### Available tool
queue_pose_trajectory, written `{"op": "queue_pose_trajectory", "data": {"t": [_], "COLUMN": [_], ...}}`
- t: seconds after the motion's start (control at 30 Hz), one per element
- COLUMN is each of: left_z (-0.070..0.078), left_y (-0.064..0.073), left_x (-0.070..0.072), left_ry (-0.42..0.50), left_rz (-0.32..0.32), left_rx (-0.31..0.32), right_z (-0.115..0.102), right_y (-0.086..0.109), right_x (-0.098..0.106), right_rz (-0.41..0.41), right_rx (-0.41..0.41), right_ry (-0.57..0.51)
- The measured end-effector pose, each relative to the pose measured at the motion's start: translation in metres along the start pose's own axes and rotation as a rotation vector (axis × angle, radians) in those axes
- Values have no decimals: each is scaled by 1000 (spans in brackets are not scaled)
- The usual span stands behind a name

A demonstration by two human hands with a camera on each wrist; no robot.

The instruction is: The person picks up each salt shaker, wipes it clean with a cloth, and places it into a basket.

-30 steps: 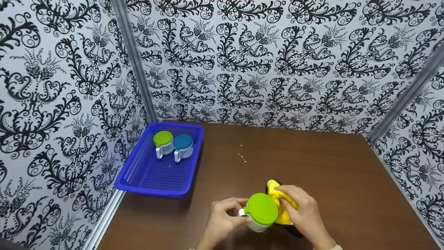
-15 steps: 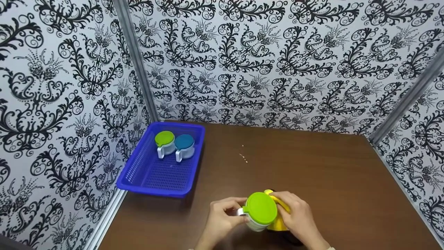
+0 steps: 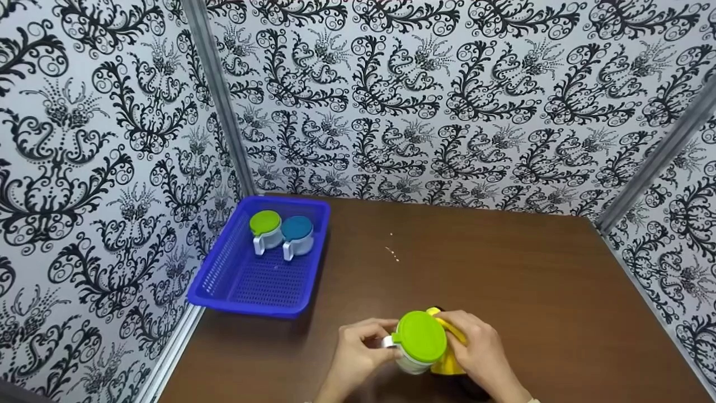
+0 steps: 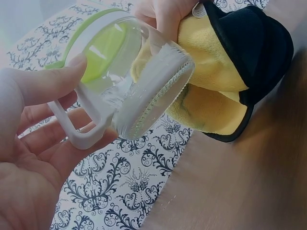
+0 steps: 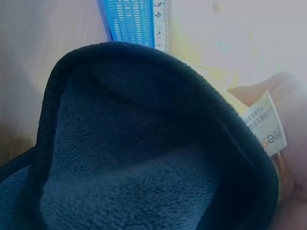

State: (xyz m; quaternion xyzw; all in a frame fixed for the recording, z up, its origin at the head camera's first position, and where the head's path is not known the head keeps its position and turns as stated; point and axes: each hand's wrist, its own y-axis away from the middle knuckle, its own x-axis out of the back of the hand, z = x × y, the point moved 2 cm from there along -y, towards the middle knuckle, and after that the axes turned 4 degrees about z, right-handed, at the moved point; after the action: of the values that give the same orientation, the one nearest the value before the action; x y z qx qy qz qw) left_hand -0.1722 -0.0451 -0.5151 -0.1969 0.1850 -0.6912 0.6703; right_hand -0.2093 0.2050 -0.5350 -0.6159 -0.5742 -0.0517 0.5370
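My left hand [image 3: 358, 352] holds a clear glass seasoning jar [image 3: 422, 336] with a green lid and white handle, its thumb and fingers about the handle side. The left wrist view shows the jar [image 4: 158, 81] tilted, with a ribbed base. On the jar's other side, my right hand [image 3: 482, 350] grips a bunched cloth [image 3: 447, 364], yellow on one face and dark on the other, and presses it against the glass. The dark side of the cloth [image 5: 129, 143] fills much of the right wrist view, where a white label [image 5: 266, 124] sticks out beside the fingers.
A blue-purple plastic basket [image 3: 246, 305] stands at the left of the brown table [image 3: 503, 263]. In its far part are a green-lidded jar [image 3: 265, 224] and a blue-lidded jar [image 3: 297, 229]. Small pale crumbs [image 3: 393, 254] lie mid-table. Patterned walls [image 3: 403, 101] enclose the back and sides.
My right hand has moved a little left and turned with the cloth, closer behind the jar, then stayed nearly still. The left hand and jar have barely moved.
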Motion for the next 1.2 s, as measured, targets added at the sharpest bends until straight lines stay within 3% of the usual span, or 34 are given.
{"op": "queue_pose_trajectory", "data": {"t": [0.3, 0.57, 0.87, 1.2], "left_z": [1, 0, -3, -34], "left_y": [-1, -1, 2, 3], "left_x": [-1, -1, 0, -1], "left_ry": [-7, -20, -26, -57], "left_rz": [8, 11, 74, 101], "left_rx": [31, -5, 37, 107], "right_z": [1, -2, -4, 0], "right_y": [-1, -1, 1, -4], "right_x": [1, 4, 6, 15], "right_rz": [27, 0, 36, 91], "right_rx": [17, -76, -66, -17], "right_ry": [6, -11, -11, -32]}}
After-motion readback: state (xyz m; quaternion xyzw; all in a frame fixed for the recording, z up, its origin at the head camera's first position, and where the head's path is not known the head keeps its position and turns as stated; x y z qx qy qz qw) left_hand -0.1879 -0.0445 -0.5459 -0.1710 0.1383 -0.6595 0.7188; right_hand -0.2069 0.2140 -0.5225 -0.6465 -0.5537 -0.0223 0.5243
